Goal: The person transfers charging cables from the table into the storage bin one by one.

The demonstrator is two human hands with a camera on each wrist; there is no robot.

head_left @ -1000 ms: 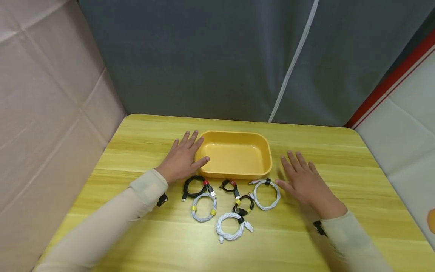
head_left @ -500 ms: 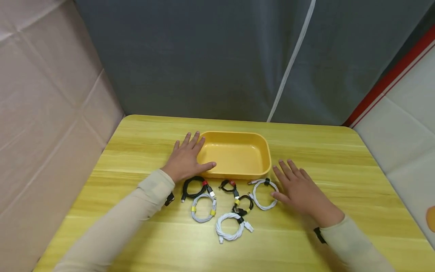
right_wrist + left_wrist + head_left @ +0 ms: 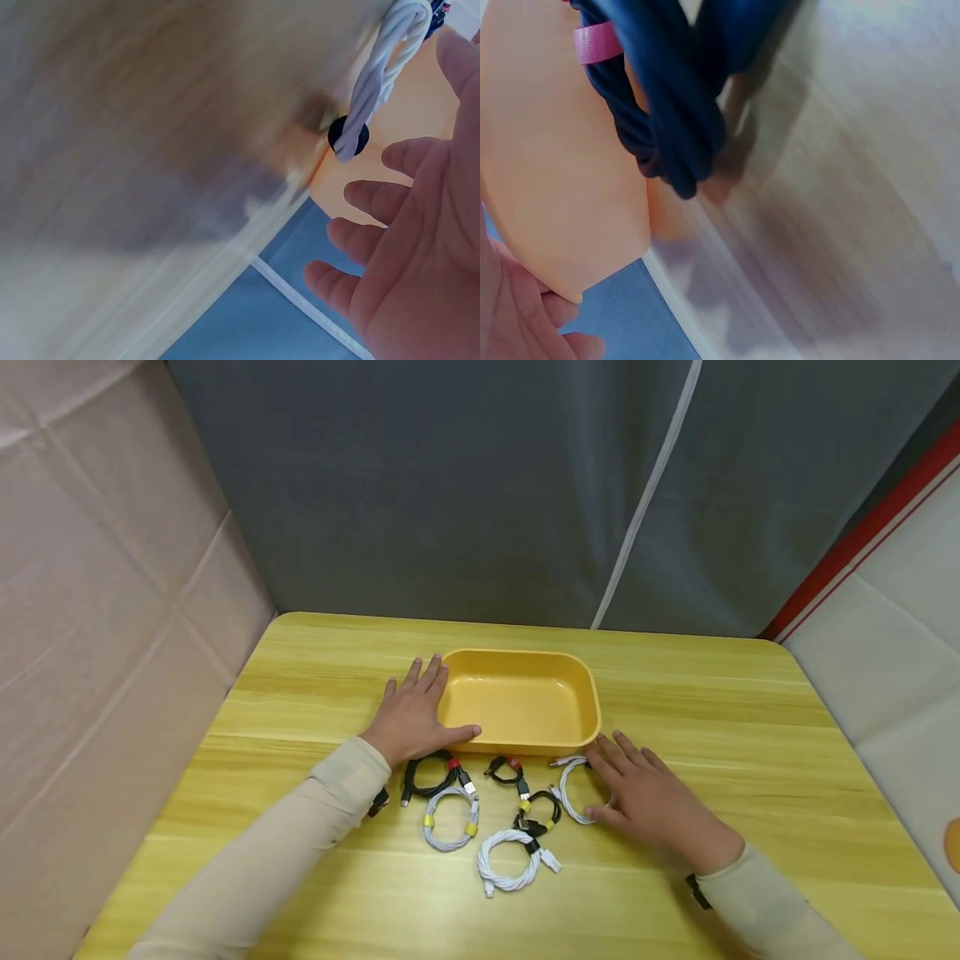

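Largest first: one wooden table (image 3: 750,710), pale yellow, bearing everything else

Next, one yellow tray (image 3: 521,700), shallow and rectangular, at the far middle of the table; probably light, rigid plastic with a smooth rim. Left hand (image 3: 415,717) lying flat against its left wall, fingers straight and relaxed, thumb stretched along the near edge, gripping nothing

Then six small coiled cables, just near of the tray, close together:
- three white: one right white coil (image 3: 576,789) with a black tie, partly under the right hand; one white coil with yellow ties (image 3: 450,818) at the left; one nearest white coil (image 3: 510,860) with a black tie
- three black: one black coil with a red tie (image 3: 429,772) at the left, just beside the left wrist; one small black coil (image 3: 507,770) with a red tie, touching or nearly touching the tray's near wall; one black coil with yellow ties (image 3: 538,811) in the middle

Right hand (image 3: 648,797) spread over the right white coil, fingers loose and open, fingertips on or just above the loop; no closed grip visible

Judging handling: light, soft, springy, likely to flex rather than slide; ties keeping the loops bundled. Best hold probably at the tie or across the whole bundled loop, not at a loose plug end, which would let the coil dangle and swing
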